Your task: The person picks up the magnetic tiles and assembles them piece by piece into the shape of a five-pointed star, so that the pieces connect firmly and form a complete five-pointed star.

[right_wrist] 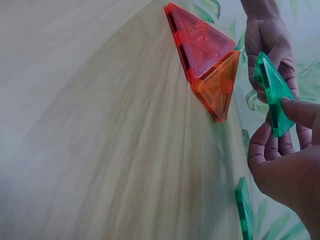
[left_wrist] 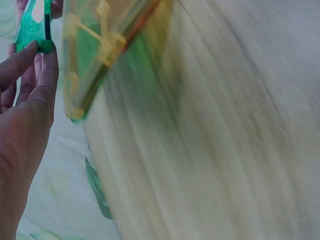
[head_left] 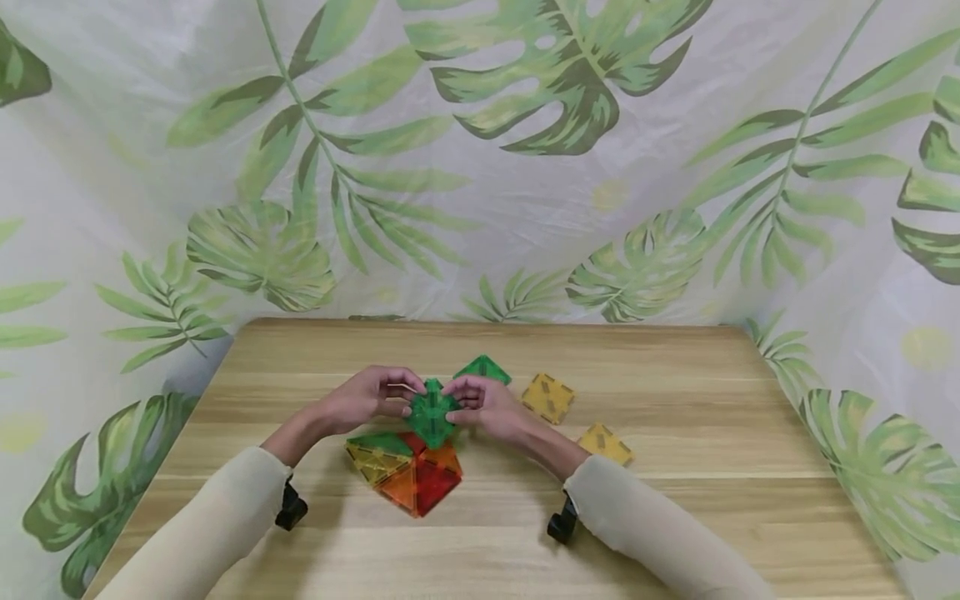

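Note:
Above the table, a translucent green magnetic tile (head_left: 432,419) is held between both hands; whether it is one piece or several joined I cannot tell. From the left side, my left hand (head_left: 362,402) pinches its edge between thumb and fingers, also seen on this hand (left_wrist: 25,110) in the left wrist view. My right hand (head_left: 486,407) grips the opposite side, its thumb on the tile's face in the right wrist view. Just below the held tile stands a cluster of joined magnetic tiles (head_left: 417,486) in red, orange, yellow and green.
Behind the right hand lies a loose green tile (head_left: 483,367). To its right are two yellow square tiles, one farther back (head_left: 549,397) and one nearer tile (head_left: 606,442). A leaf-patterned cloth (head_left: 517,208) hangs behind the wooden table (head_left: 712,533).

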Tool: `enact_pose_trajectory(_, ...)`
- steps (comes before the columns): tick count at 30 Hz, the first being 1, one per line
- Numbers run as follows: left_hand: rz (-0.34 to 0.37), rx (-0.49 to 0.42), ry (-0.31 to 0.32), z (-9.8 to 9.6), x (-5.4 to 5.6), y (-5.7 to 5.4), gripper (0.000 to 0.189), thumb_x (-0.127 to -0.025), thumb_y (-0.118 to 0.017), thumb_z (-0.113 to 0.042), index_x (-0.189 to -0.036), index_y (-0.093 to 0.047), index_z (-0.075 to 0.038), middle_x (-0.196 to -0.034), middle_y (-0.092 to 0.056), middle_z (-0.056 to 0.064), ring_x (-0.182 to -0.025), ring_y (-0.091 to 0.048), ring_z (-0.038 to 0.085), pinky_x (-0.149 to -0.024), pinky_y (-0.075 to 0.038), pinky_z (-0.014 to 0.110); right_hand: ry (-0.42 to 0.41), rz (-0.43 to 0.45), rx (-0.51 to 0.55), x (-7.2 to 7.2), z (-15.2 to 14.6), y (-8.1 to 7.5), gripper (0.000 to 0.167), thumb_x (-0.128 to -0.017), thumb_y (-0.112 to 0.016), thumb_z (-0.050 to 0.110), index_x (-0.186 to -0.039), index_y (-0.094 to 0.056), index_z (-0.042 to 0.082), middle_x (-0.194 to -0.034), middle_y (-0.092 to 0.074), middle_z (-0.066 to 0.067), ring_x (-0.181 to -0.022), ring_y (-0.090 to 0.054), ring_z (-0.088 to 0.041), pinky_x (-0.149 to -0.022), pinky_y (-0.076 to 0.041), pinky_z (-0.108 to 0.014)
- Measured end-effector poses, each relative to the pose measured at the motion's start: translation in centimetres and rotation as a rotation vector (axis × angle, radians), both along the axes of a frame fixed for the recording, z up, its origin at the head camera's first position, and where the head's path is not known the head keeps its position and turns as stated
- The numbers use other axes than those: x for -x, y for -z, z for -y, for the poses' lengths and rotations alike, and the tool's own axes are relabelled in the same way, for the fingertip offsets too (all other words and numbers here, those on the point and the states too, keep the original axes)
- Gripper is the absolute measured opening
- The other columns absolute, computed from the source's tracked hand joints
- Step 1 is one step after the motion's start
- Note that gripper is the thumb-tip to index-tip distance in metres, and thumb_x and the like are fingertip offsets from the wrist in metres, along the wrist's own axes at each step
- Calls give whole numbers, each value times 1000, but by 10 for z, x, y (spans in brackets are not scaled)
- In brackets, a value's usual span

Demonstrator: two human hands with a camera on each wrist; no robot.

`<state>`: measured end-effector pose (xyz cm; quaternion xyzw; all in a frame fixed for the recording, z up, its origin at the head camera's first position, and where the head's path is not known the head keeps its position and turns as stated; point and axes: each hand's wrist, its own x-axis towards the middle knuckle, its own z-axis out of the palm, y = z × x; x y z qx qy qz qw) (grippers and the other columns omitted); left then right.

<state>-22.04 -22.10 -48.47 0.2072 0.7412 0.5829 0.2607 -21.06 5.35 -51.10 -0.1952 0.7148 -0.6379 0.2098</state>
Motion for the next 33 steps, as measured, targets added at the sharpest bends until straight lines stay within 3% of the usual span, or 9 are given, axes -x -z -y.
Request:
enact_pose_trajectory(5,44,-19,-40,12,1,7,29,-95,-63,17,-123,-62,9,-138,-58,20,-125,-63,30,-97,-60,36,-11,-13,26,6,17,8,37,-93,-77,-3,-129,-66,-2,-117,-72,-12,-102,-67,-13,-88,-56,-24)
enact_pose_trajectory(11,80,9,-45,21,1,15,29,-96,-63,15,-123,-61,8,-140,-57,21,-124,-64,28,-98,-59,36,-3,88,86,9,28,18,37,-92,-75,-9,-128,-67,-5,-108,-71,-8,-94,-65,-12,-78,-56,-22)
enact_pose_trajectory(14,82,11,-43,23,1,19,28,-96,-63,15,-123,-60,8,-140,-57,22,-123,-64,27,-96,-60,35,9,98,86,9,31,21,36,-92,-75,-9,-127,-68,-4,-108,-70,-6,-95,-64,-13,-77,-57,-22)
enact_pose_trajectory(18,76,31,-48,26,2,24,28,-95,-65,13,-122,-60,7,-132,-62,18,-117,-66,24,-91,-60,32,17,47,41,8,33,21,33,-92,-76,-6,-124,-70,-2,-110,-72,-7,-98,-65,-13,-80,-57,-23)
enact_pose_trajectory(24,90,21,-21,27,-1,29,28,-96,-64,13,-123,-58,9,-120,-65,16,-108,-67,20,-87,-60,30,-4,-114,-93,7,34,22,26,-92,-80,0,-118,-74,2,-110,-74,-7,-99,-66,-10,-86,-56,-24)
enact_pose_trajectory(29,48,49,-29,27,-4,29,28,-97,-65,10,-124,-59,9,-127,-63,21,-116,-66,26,-91,-60,31,-15,-220,-171,2,32,21,24,-93,-80,2,-116,-75,3,-113,-74,-8,-102,-69,-16,-89,-58,-25)
enact_pose_trajectory(33,-13,87,-89,26,-4,25,25,-101,-67,0,-125,-62,6,-129,-66,23,-124,-66,36,-96,-59,34,6,-318,-254,-10,29,15,23,-94,-81,11,-115,-75,4,-116,-74,-8,-106,-69,-24,-92,-58,-30)
